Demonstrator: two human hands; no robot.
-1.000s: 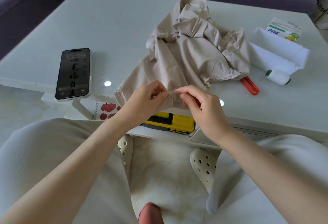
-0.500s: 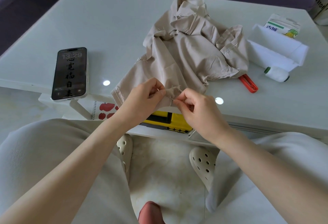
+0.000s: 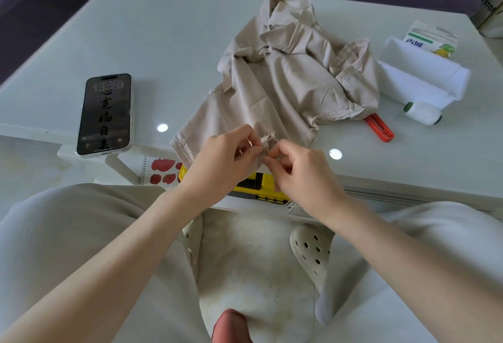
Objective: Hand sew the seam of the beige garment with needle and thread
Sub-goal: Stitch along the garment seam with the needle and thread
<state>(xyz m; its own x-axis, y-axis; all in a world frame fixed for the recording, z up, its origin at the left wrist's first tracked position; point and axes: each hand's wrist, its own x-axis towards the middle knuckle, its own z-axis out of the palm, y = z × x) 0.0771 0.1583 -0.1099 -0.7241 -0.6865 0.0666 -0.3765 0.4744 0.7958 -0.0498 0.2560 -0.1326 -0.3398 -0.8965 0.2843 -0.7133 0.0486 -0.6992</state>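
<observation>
The beige garment (image 3: 285, 81) lay crumpled on the bench (image 3: 163, 29), its near edge overhanging the front. The left hand (image 3: 223, 160) and right hand (image 3: 302, 176) each pinched that edge, fingers (image 3: 283, 149) curled narrow on the fabric.

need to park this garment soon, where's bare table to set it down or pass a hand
Widest bare stretch: the table behind the phone and left of the beige garment. Also free: the near-right strip between the red-handled tool and the table's front edge. Crowded: far right, where thread spool, white folded cloth and carton cluster.
</observation>
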